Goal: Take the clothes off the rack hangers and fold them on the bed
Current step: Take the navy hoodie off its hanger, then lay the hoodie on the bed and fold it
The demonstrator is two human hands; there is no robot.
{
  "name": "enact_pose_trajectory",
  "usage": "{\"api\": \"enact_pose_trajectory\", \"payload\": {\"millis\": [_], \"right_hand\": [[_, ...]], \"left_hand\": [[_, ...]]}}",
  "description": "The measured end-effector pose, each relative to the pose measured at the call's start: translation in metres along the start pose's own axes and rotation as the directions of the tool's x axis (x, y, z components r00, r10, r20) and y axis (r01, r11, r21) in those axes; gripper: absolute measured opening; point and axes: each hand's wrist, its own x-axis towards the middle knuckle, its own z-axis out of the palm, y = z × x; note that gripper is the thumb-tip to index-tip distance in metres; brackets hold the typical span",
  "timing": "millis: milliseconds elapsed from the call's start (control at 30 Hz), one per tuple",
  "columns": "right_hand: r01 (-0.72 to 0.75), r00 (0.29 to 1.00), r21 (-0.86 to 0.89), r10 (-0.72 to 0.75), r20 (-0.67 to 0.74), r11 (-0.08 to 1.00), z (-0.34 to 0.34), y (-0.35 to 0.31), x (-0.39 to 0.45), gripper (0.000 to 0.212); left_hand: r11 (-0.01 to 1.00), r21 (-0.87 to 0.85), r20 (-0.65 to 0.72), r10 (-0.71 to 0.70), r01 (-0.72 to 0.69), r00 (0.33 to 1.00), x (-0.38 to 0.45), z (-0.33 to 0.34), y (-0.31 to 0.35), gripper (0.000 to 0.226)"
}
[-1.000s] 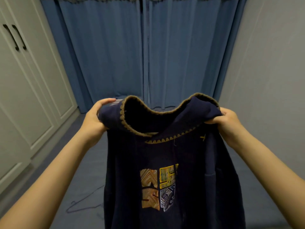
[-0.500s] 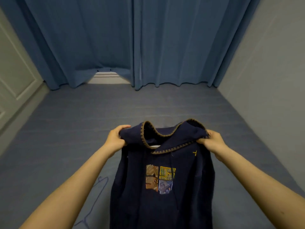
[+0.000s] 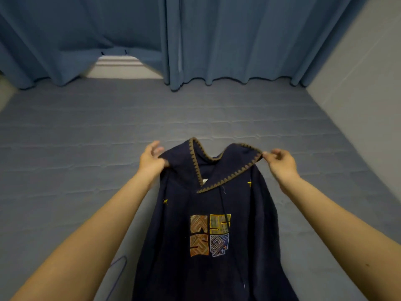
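Navy hooded garment (image 3: 208,231) lay front-up on the bed (image 3: 65,148), already off its hanger (image 3: 118,270) but unfolded. Left hand (image 3: 150,160) and right hand (image 3: 280,162) pinched the hood's edges. Blue curtains (image 3: 217,40) hung beyond.

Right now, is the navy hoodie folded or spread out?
Spread, not folded: the hoodie lies full length on the bed, front patch showing, both hands at its shoulders.
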Motion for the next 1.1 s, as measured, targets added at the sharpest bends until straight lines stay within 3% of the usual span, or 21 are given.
{"api": "enact_pose_trajectory", "payload": {"millis": [33, 133, 367, 700, 900, 1000, 1100], "right_hand": [[-0.006, 0.999, -0.013, 0.006, -0.034, 1.0, 0.004, 0.0, 0.008, 0.04], [-0.051, 0.999, -0.161, 0.05, -0.008, 0.986, 0.013, 0.021, 0.019, 0.045], [-0.101, 0.958, -0.428, 0.204, 0.202, 0.898, 0.015, 0.112, -0.003, 0.035], [-0.057, 0.891, -0.523, 0.279, 0.357, 0.851, -0.025, 0.193, -0.024, 0.033], [-0.006, 0.84, -0.537, 0.296, 0.455, 0.843, -0.07, 0.243, -0.04, 0.032], [0.016, 0.773, -0.597, 0.369, 0.516, 0.802, -0.096, 0.274, -0.05, 0.035], [0.005, 0.716, -0.63, 0.437, 0.544, 0.777, -0.121, 0.317, -0.057, 0.037]], "left_hand": [[0.998, -0.043, -0.053, 0.038, -0.041, 0.998, 0.014, 0.002, -0.001, 0.069], [0.993, 0.059, -0.118, 0.106, -0.1, 0.987, 0.034, 0.007, -0.017, 0.071], [0.989, 0.141, 0.022, -0.049, 0.045, 0.999, 0.007, 0.021, -0.106, 0.052], [0.96, 0.247, 0.09, -0.159, 0.132, 0.983, -0.047, 0.063, -0.173, 0.045], [0.938, 0.334, 0.159, -0.157, 0.097, 0.975, -0.12, 0.101, -0.214, 0.041], [0.868, 0.493, 0.21, -0.183, 0.058, 0.96, -0.159, 0.122, -0.238, 0.04], [0.752, 0.654, 0.3, -0.159, -0.082, 0.941, -0.197, 0.15, -0.267, 0.049]]}}
